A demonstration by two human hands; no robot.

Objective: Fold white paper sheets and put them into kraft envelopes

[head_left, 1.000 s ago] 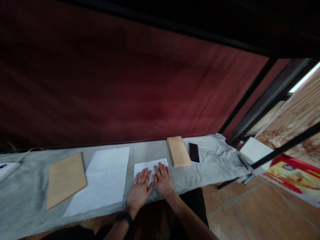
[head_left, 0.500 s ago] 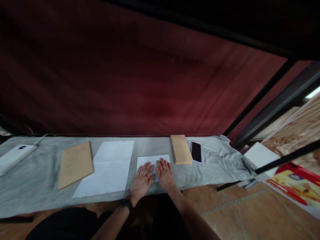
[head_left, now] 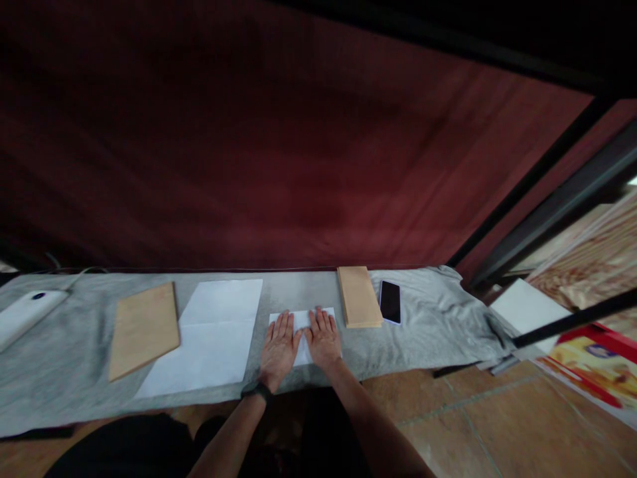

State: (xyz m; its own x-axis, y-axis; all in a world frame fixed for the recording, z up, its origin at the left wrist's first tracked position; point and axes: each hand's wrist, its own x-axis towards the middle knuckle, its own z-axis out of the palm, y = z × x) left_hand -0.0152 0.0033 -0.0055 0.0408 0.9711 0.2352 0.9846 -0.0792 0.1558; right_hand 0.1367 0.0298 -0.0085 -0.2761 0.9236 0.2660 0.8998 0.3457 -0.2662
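Note:
A small white sheet of paper (head_left: pixel 302 352), apparently folded, lies in front of me on the grey cloth. Flat on its left part rests my left hand (head_left: pixel 279 346), fingers stretched out and a black band at the wrist. My right hand (head_left: pixel 322 337) presses flat on the right part, its fingers also straight. Both hands cover much of the paper, and neither grips it. Left of them lies a larger white sheet (head_left: pixel 213 345) with a crease across it. A brown envelope (head_left: pixel 144 328) overlaps that sheet's left edge.
Right of my hands lie a stack of brown envelopes (head_left: pixel 359 297) and a phone (head_left: pixel 390 302). A white device with a cable (head_left: pixel 30 315) sits at the far left. The grey cloth (head_left: pixel 423 338) covers the table, and a dark red curtain (head_left: pixel 298 166) hangs behind it.
My hands have slid slightly away from me across the small paper, toward its far edge. The view has shifted a little. The other things on the table stay in place.

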